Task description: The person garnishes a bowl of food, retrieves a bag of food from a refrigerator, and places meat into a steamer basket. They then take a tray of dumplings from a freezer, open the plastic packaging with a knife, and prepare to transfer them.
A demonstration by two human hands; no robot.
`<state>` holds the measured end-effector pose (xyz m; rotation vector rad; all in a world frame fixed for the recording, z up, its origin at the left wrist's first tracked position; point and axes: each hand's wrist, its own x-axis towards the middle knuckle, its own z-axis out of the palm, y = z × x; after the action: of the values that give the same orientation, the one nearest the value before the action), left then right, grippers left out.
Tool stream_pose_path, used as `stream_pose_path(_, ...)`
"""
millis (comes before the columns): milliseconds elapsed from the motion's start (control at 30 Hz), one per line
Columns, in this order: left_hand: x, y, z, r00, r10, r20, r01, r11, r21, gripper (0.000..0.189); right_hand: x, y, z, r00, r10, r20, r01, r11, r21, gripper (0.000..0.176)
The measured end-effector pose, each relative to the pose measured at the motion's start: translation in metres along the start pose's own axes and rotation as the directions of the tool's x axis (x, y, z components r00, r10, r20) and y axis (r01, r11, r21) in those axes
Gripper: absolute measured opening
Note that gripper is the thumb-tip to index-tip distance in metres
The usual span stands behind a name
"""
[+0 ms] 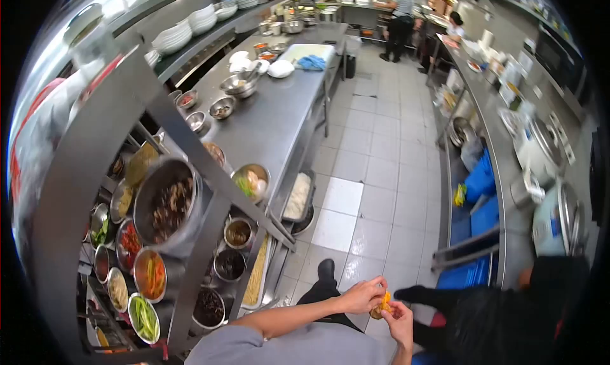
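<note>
Grey shirt front [298, 347] nearest camera. Bare left forearm [289, 320] slants forward across body; left hand [363, 296] bent inward, fingers curled down from above. Right hand [399, 323] raised from below, wrist upright, thumb and fingers inward. Both grips clamped on small orange-yellow item [385, 301], unidentifiable, between fingertips above tiled floor [365, 238], right of steel worktop [289, 108].

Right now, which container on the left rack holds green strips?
The container just below the orange strips. Its green strips set it apart; the leaves farther up are green too, but not in strips.
</note>
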<state>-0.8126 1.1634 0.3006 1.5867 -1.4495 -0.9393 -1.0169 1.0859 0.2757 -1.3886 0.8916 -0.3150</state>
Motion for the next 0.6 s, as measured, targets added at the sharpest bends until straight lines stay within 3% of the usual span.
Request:
stream_pose_path(167,0.099,-0.019,-0.118,0.996,0.094,-0.015,-0.091,0.988,0.126,0.014,0.142,-0.066,0.021,0.999,-0.052,0.010,0.052,0.999,0.006,0.020)
stream_pose_path(333,0.189,-0.039,-0.212,0.997,0.076,-0.006,-0.075,0.990,0.116,0.011,0.265,-0.125,0.036,0.989,-0.144,-0.040,0.146,0.989,0.025,0.019)
stream_pose_path(467,0.253,-0.094,-0.267,0.992,0.095,-0.080,-0.084,0.987,0.134,0.009,0.374,-0.148,0.039,0.987,-0.162,0.021,0.160,0.984,0.077,0.019)
stream_pose_path(600,0.307,-0.138,-0.326,0.986,-0.049,-0.159,0.079,0.980,0.185,0.011,0.492,-0.180,0.041,0.971,-0.164,0.176,0.156,0.986,0.056,0.014)
